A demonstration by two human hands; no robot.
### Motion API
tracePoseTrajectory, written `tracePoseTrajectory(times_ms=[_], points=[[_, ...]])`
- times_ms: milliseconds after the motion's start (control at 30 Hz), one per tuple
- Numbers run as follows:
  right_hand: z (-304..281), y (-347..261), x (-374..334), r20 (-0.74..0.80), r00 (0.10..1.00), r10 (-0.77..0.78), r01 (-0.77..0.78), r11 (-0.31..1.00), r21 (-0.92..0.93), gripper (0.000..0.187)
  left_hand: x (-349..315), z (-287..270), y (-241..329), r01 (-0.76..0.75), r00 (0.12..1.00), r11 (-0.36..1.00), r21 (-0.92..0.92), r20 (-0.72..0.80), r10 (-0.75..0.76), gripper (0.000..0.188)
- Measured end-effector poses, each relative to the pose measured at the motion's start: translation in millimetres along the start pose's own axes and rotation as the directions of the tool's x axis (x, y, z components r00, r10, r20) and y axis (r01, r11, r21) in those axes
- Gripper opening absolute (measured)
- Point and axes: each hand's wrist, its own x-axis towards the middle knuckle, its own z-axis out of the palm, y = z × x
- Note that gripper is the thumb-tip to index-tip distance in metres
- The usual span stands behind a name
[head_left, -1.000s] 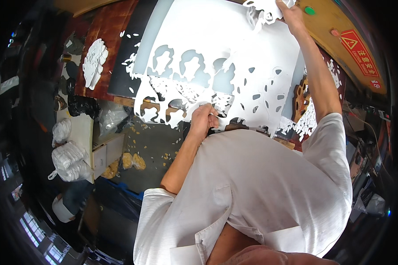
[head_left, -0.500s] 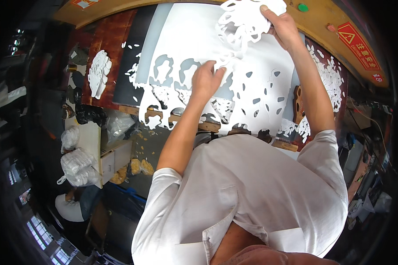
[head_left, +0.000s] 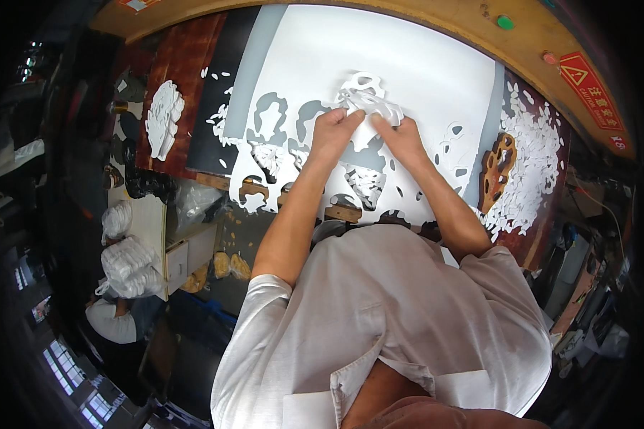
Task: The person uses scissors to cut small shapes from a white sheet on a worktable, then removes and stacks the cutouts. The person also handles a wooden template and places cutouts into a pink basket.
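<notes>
A loose bunch of white cut-out pieces (head_left: pixel 371 95) with openings in them is held between my two hands, over the middle of a large white sheet (head_left: pixel 315 53). My left hand (head_left: pixel 335 132) pinches its left side. On its right side my right hand (head_left: pixel 402 137) grips with the thumb toward the other thumb. Rows of holes run along the sheet's near part, and its cut edge hangs over the table front. To the right of the sheet stands a brown cutting die (head_left: pixel 499 170) with a looped outline.
Many small white offcuts (head_left: pixel 535 154) lie heaped at the right. A stack of white cut shapes (head_left: pixel 162 120) sits on the reddish board at left. A yellow machine beam (head_left: pixel 436 30) spans the far side. Bagged white bundles (head_left: pixel 127 264) stand lower left, near a seated person (head_left: pixel 112 320).
My right hand has come down and left from the far side, bringing the bunch of white pieces to my left hand. The brown die and right-hand offcuts are now more exposed.
</notes>
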Motion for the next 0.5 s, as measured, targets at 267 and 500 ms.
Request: tracePoseTrajectory(times_ms=[267,500], points=[[-6.9,3.6,-13.8,-0.069,0.998,0.014,-0.027,0.983,-0.18,0.052,21.3,-35.4,4.0,0.05,0.976,0.97,-0.238,-0.193,-0.097,0.025],[-75.5,-62.1,44.7,-0.24,0.965,-0.105,0.014,0.935,-0.354,0.069,-45.1,-21.5,23.2,-0.332,0.849,0.872,0.359,-0.289,0.442,0.036]])
